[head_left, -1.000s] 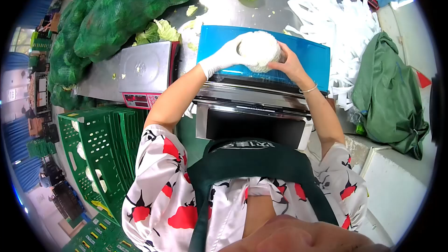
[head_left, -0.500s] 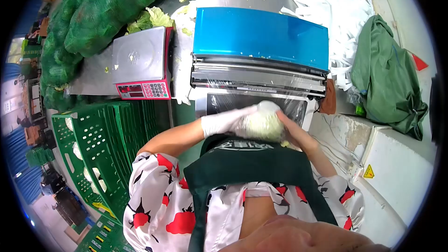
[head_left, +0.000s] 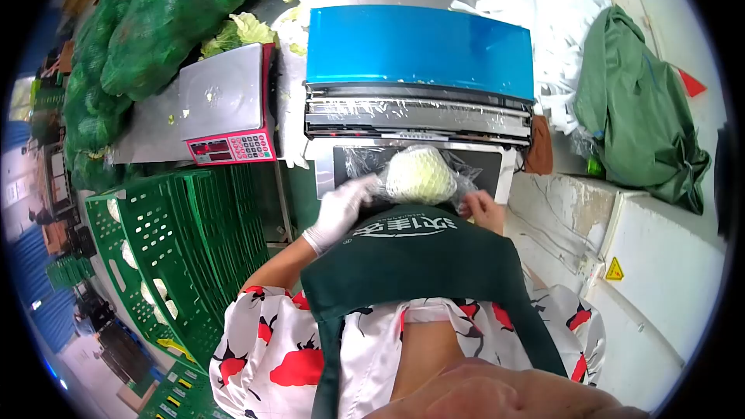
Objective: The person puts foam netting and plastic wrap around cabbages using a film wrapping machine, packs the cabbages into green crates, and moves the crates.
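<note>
A pale green cabbage (head_left: 421,174), with a net-like pattern over it, sits on the dark plate (head_left: 485,161) of the blue film wrapping machine (head_left: 419,46). Clear plastic film (head_left: 463,179) spreads out from both its sides. At the left, my left hand (head_left: 341,206) in a white glove has its fingers closed on the film's edge. My right hand (head_left: 483,209), bare, pinches the film on the opposite side. Neither palm is against the cabbage.
A red-and-white digital scale (head_left: 225,101) stands left of the machine, with green net sacks (head_left: 186,23) behind it. Green crates (head_left: 155,248) are stacked at lower left. White strips (head_left: 535,8) pile up at back right, beside a green cloth (head_left: 632,109).
The cabbage, held between both hands before, now rests on the plate. My hands have come apart and down to the film at its two sides.
</note>
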The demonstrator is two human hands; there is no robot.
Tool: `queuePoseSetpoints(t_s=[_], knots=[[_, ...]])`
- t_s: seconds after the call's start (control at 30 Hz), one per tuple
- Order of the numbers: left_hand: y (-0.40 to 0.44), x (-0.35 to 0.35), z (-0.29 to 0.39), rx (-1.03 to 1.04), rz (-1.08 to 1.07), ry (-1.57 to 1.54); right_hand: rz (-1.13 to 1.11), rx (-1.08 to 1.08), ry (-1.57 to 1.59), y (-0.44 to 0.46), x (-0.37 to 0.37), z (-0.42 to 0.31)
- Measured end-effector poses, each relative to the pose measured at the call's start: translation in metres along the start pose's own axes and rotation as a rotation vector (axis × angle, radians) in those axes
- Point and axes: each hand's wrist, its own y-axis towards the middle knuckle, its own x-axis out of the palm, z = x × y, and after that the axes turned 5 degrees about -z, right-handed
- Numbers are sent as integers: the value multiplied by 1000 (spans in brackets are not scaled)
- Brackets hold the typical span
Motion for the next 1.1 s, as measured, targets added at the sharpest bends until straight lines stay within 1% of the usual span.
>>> queuePoseSetpoints(t_s=[0.03, 0.1, 0.17, 0.2, 0.23, 0.27, 0.3, 0.33, 0.37, 0.4, 0.43, 0.47, 0.5, 0.57, 0.6, 0.63, 0.7, 0.73, 0.77, 0.83, 0.87, 0.9, 0.93, 1.0, 1.03, 1.07, 1.1], knots=[[6, -8, 23, -309, 62, -424, 77, 14, -139, -4, 0, -22], [23, -23, 36, -474, 205, -752, 109, 79, 167, -1, -4, -53], [23, -26, 18, -490, 165, -962, -36, 215, 378, 5, -25, -31], [14, -25, 9, -519, 109, -1066, -113, 280, 484, 7, -31, -15], [2, -13, -11, -641, -19, -876, -125, 156, 102, 6, -25, 15], [-24, 19, -50, -503, -277, -511, -141, 32, -279, 2, -13, 56], [-35, 39, -62, -432, -394, -323, -162, -99, -659, -2, -6, 84], [-46, 59, -72, -345, -495, -136, -165, -38, -584, -2, 15, 90], [-45, 77, -61, -346, -473, -128, -167, 21, -509, 0, 38, 94], [-36, 89, -59, -242, -522, -113, -238, 90, -314, 14, 57, 136], [-19, 99, -58, -139, -568, -99, -309, 35, -236, 24, 68, 153], [-2, 93, -38, 6, -736, 180, -384, -15, -154, 33, 78, 168], [2, 91, -38, 64, -715, 237, -459, -196, -189, 38, 83, 151], [7, 83, -38, 184, -665, 366, -602, -577, -252, 44, 95, 87], [10, 74, -32, 303, -431, 337, -793, -472, 46, 44, 94, 64], [22, 62, -24, 404, -266, 322, -971, -300, 387, 42, 93, 42], [51, 16, 30, 315, -94, 336, -1212, 102, 1001, 42, 90, -4], [63, 7, 45, 208, 72, 42, -1286, 354, 1317, 42, 90, -26], [75, 0, 59, 108, 244, -251, -1204, 116, 838, 43, 90, -58], [91, -28, 99, -24, 65, -605, -1297, -57, 686, 50, 96, -85], [92, -38, 109, -25, -119, -668, -1191, -12, 505, 42, 93, -102], [89, -38, 104, 96, -156, -653, -1086, 19, 322, 29, 84, -121], [81, -41, 96, 109, -267, -790, -980, 38, 139, 21, 80, -134], [51, -50, 78, 140, -467, -1046, -954, -65, 1, 16, 92, -148], [35, -54, 69, 162, -558, -1163, -995, 43, 141, 19, 101, -146], [18, -56, 61, 67, -480, -1254, -1024, 157, 277, 22, 109, -143], [0, -56, 54, -22, -396, -1352, -1056, 478, 596, 28, 119, -130]])
